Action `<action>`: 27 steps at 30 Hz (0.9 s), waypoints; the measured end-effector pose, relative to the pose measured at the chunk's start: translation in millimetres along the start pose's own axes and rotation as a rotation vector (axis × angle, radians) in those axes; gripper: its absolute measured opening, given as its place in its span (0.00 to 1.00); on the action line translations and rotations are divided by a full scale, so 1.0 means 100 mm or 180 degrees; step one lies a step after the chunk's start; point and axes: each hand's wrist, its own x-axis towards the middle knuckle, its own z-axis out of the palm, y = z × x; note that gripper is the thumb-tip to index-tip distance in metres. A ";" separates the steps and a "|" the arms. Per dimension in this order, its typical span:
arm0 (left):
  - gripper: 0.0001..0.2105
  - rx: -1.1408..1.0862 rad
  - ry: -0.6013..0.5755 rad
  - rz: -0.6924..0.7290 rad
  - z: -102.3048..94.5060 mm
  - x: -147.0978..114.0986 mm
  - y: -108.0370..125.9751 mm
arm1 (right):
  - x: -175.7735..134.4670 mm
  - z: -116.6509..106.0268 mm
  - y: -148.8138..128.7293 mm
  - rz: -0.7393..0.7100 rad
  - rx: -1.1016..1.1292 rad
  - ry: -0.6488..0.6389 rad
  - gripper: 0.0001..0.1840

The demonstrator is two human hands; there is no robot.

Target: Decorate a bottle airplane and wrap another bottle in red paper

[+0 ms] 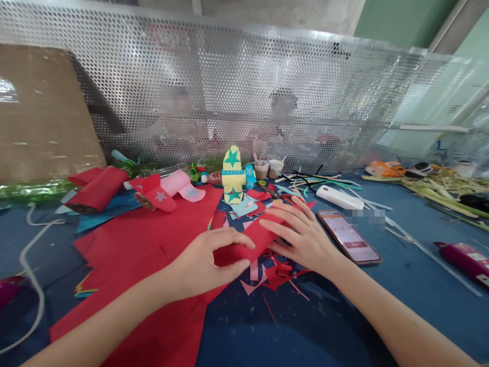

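Between my two hands is a piece of red paper [263, 232] that looks curved, perhaps rolled; I cannot tell whether anything is inside it. My left hand [214, 260] pinches its near left end between thumb and curled fingers. Over its far right end lies my right hand [305, 237], fingers bent around the paper and its thumb mostly hidden. Large red sheets [153, 265] spread under my left forearm. Red and pink paper scraps [278, 275] lie just below the held paper. Beyond it stands a yellow paper piece with teal stars [233, 176].
Red-wrapped tubes [100, 189] and a pink paper roll [178, 183] lie at left. A phone [349, 237], a white device [340, 197] and a purple tool [464, 260] are on the right. Behind rises a perforated screen [237, 76], with people blurred beyond it.
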 end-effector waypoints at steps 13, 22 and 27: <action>0.20 0.1532 0.0847 0.0322 -0.03 -0.01 -0.13 | 0.01 -0.03 0.01 0.0181 0.0118 0.0188 0.23; 0.14 0.0738 0.1843 0.0386 -0.16 -0.01 -0.03 | -0.04 -0.10 0.05 0.1042 0.0140 0.0298 0.21; 0.13 0.0922 0.2461 0.0176 -0.25 0.04 -0.16 | -0.07 -0.13 0.21 0.1888 0.0872 0.0435 0.18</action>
